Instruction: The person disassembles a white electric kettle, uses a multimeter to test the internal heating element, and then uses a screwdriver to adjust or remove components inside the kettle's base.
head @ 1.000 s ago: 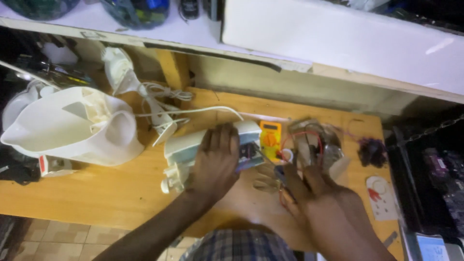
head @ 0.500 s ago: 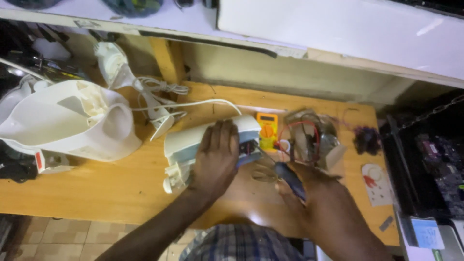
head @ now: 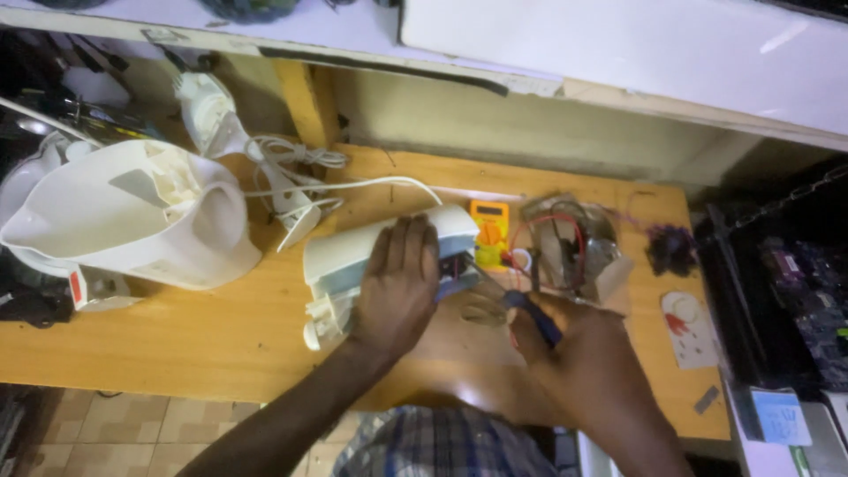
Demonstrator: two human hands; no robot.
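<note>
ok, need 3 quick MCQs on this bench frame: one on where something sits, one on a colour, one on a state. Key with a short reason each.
1. Where does the white kettle sit relative to the white appliance housing?
A. to its left on the wooden bench
B. on the shelf above
C. to its right by the bench edge

2. What colour is the small multimeter?
A. green
B. yellow-orange
C. black

3. What is the left hand doing?
A. hanging off the bench
B. holding the kettle
C. pressing flat on the housing

Key: 1 A, the kettle lies tipped at the left of the bench. 2 B, its case is yellow-orange. 3 C, the palm covers the housing while the right hand holds a blue-handled screwdriver toward its open end.
</note>
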